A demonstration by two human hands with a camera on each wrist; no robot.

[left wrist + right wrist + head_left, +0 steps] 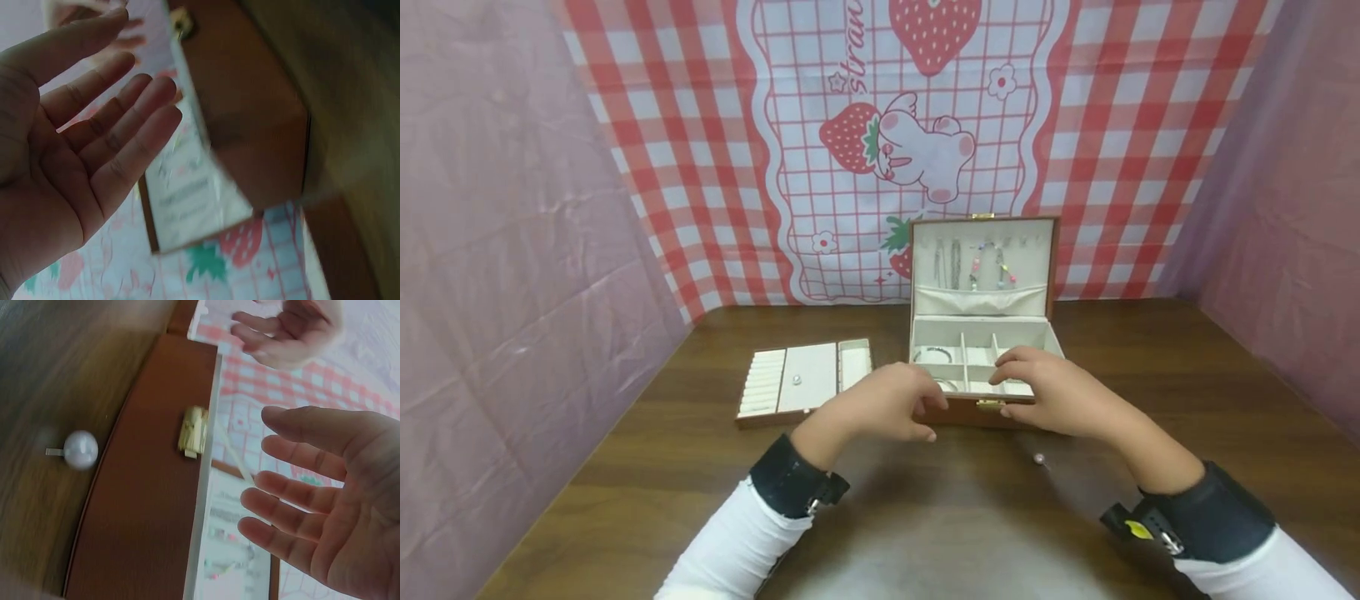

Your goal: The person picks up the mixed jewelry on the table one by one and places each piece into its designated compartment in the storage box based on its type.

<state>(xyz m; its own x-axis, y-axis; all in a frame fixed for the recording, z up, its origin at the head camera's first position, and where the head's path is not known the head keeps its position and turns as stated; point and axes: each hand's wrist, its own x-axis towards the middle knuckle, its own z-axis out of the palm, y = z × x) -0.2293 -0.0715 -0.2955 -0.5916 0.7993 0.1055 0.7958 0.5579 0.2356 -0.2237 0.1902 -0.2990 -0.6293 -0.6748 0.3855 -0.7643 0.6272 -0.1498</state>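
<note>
A brown jewelry box (958,412) stands with its lid raised and its white compartments showing. My left hand (883,404) hovers by its front left corner, fingers loosely bent and holding nothing; the palm faces up in the left wrist view. Over the front right compartments is my right hand (1060,390), fingers apart and likewise holding nothing. A brass clasp (194,431) sits on the box front between the hands. On the table before the box lies a pearl stud (81,450) with a short pin. A bracelet (933,356) rests in the back left compartment.
Left of the box lies a removable tray (811,377) with ring rolls and a pearl-like knob. Necklaces (956,264) and a colorful beaded strand (975,272) hang inside the lid. A strawberry-print cloth (887,167) hangs behind the wooden table (647,467).
</note>
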